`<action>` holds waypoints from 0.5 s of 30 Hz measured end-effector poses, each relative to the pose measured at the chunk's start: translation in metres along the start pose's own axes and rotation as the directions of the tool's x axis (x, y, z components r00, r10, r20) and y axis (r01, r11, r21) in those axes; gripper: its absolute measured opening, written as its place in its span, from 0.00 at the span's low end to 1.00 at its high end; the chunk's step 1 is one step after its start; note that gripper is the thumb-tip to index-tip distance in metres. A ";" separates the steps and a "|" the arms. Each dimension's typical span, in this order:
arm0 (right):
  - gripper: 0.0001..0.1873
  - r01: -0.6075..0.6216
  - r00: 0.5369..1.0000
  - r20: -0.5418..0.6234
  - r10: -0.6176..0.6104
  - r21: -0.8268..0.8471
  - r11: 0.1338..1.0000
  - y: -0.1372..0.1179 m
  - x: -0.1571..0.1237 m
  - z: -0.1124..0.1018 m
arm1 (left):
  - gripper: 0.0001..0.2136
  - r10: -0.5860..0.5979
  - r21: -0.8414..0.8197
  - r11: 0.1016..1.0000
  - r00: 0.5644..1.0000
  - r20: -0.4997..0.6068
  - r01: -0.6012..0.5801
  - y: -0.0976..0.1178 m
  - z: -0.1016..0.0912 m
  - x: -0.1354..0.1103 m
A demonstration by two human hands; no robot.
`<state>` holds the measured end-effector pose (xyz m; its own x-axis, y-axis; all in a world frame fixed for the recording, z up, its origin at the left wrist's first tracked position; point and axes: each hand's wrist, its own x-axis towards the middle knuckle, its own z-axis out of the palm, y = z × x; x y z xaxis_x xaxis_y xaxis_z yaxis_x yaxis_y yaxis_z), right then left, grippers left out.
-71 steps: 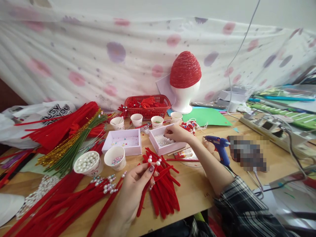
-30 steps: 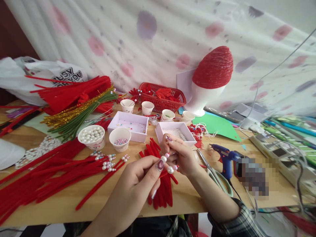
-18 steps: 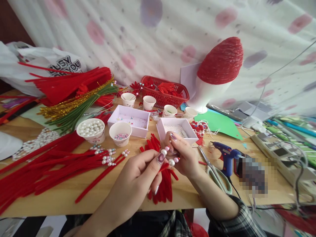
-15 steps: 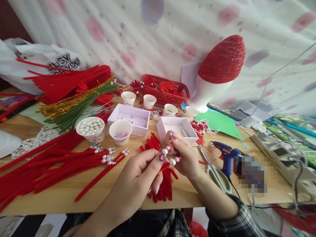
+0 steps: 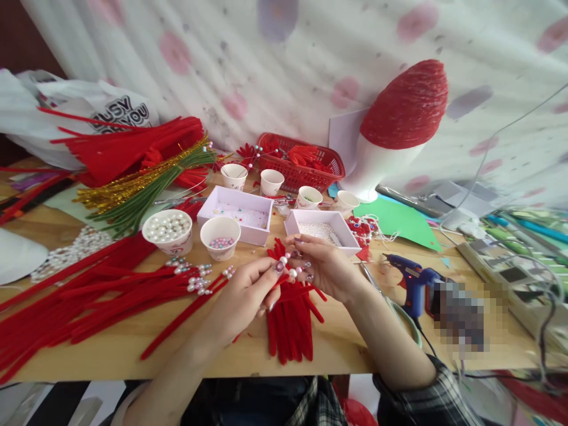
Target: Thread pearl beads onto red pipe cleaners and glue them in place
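Note:
My left hand (image 5: 248, 287) pinches a red pipe cleaner between thumb and fingertips. White and pink pearl beads (image 5: 293, 273) sit on its upper end, in two small groups. My right hand (image 5: 332, 266) is curled close on the other side, its fingertips at the beads; its exact grip is partly hidden. Under both hands lies a bunch of short red pipe cleaners (image 5: 290, 331). Left of them rest long red pipe cleaners (image 5: 119, 296) with bead-tipped ends (image 5: 199, 279). A cup of small coloured beads (image 5: 220, 231) and a white box of tiny beads (image 5: 322, 228) stand just beyond my hands.
A cup of large pearls (image 5: 167, 228) and a shallow white box (image 5: 235, 213) stand left. Behind are a red basket (image 5: 302, 163) and a red-wrapped head form (image 5: 406, 106). Scissors (image 5: 406, 322), a blue glue gun (image 5: 412, 284) and a power strip (image 5: 510, 290) lie right.
My right hand's fingers have shifted and opened out slightly around the beads. Both hands sit a little further left, and the beaded end has turned slightly. The whole view has shifted a bit.

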<state>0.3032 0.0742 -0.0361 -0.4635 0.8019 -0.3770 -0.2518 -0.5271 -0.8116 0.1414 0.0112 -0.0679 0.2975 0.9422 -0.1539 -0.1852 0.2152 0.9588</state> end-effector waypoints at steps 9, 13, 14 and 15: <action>0.12 -0.017 0.986 0.167 0.022 -0.031 0.999 0.009 0.013 -0.020 | 0.16 -0.054 -0.098 0.994 0.998 0.038 0.058 -0.002 -0.001 -0.009; 0.05 -0.009 0.996 0.084 0.025 -0.178 0.984 0.015 0.020 -0.016 | 0.15 -0.096 -0.169 0.981 0.995 0.010 0.096 -0.004 -0.005 -0.012; 0.02 -0.014 0.998 0.051 0.026 -0.230 0.973 0.016 0.021 -0.015 | 0.15 -0.108 -0.201 0.974 0.994 0.007 0.108 -0.004 -0.006 -0.013; 0.02 -0.022 0.999 0.027 0.031 -0.280 0.960 0.017 0.022 -0.015 | 0.15 -0.117 -0.234 0.965 0.993 0.002 0.115 -0.003 -0.008 -0.014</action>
<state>0.3013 0.0870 -0.0644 -0.4935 0.7776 -0.3897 0.0067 -0.4446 -0.8957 0.1297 -0.0006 -0.0701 0.3194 0.9099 -0.2647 -0.3639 0.3757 0.8523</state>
